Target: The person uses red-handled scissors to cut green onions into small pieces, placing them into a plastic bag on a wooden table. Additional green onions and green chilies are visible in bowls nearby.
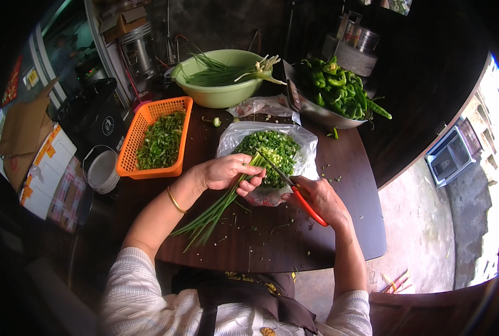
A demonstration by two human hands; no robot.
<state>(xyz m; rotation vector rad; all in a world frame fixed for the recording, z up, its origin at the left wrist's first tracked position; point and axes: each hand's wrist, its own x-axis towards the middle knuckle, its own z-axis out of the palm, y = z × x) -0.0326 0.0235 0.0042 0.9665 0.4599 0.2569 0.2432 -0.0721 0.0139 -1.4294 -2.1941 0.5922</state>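
Observation:
My left hand [235, 173] grips a bunch of scallions [213, 213], whose long green leaves trail toward the table's front edge. Their pale cut ends point at the bag. In my right hand [316, 197] is a pair of scissors with red handles [309, 206]. The dark blades reach the cut ends of the bunch. Beneath both hands lies a clear plastic bag [310, 145], spread open under a heap of chopped scallions [270, 140]. Paler, freshly cut pieces sit on top, near the blade tips.
An orange plastic basket [187, 122] of chopped greens stands left. Behind are a light green basin [220, 95] with whole scallions and a metal bowl [329, 115] of green peppers. A cleaver [292, 90] leans by that bowl. Scraps dot the dark wooden table [283, 252].

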